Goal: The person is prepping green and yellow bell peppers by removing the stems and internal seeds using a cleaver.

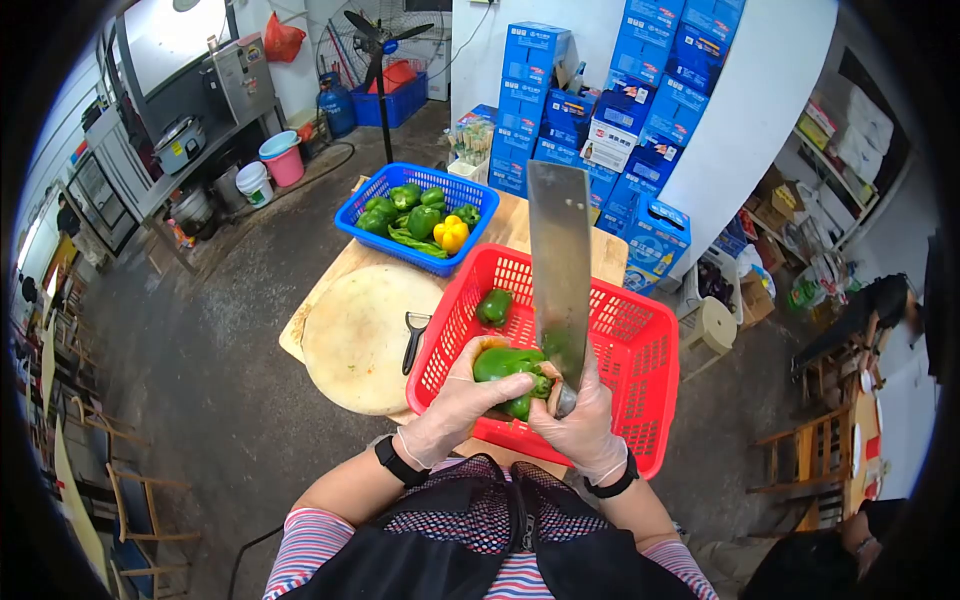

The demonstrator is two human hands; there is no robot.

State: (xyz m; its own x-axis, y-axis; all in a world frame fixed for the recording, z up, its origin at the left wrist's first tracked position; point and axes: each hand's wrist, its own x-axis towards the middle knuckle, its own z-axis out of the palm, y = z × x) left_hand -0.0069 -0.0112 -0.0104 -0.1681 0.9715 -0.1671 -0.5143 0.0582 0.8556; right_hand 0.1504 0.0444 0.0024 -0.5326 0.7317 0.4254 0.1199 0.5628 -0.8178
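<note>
Above the near side of a red basket (647, 400), my gloved left hand (462, 395) is wrapped round a green pepper (500, 366). My gloved right hand (580, 415) grips a cleaver (562, 250) by its handle, the broad blade pointing up and away. The fingers of my right hand also touch the pepper near its stem. Another green pepper (494, 308) lies inside the red basket. A black-handled peeler (414, 342) rests at the right edge of the round cutting board (365, 335).
A blue basket (358, 232) with several green peppers and a yellow pepper (451, 234) stands at the table's back left. Blue cartons (525, 110) are stacked behind the table (607, 256). A fan (377, 50) stands behind; a stool (712, 325) is at the right.
</note>
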